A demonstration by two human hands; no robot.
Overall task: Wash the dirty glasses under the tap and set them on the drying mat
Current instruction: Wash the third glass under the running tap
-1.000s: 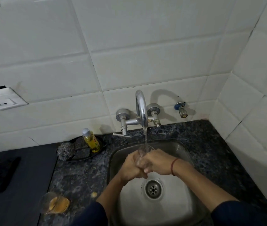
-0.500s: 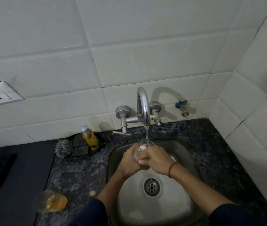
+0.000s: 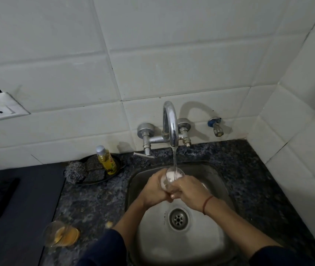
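A clear glass (image 3: 170,176) is held upright over the steel sink (image 3: 216,181), its mouth under the stream from the chrome tap (image 3: 170,123). Water runs into it. My left hand (image 3: 153,190) wraps its left side and my right hand (image 3: 189,191) wraps its right side and base, so most of the glass is hidden. A second glass (image 3: 61,234) with orange residue stands on the counter at the lower left. The dark mat (image 3: 18,208) covers the counter to the left.
A black dish (image 3: 118,166) behind the sink's left corner holds a yellow soap bottle (image 3: 106,160), a steel scourer (image 3: 75,170) and a dark sponge. A wall socket (image 3: 1,107) is at the far left, a small blue valve (image 3: 215,126) to the tap's right. Speckled stone counter surrounds the sink.
Both hands have lifted the glass a little closer to the spout, and its open rim now shows above my fingers with water running in.
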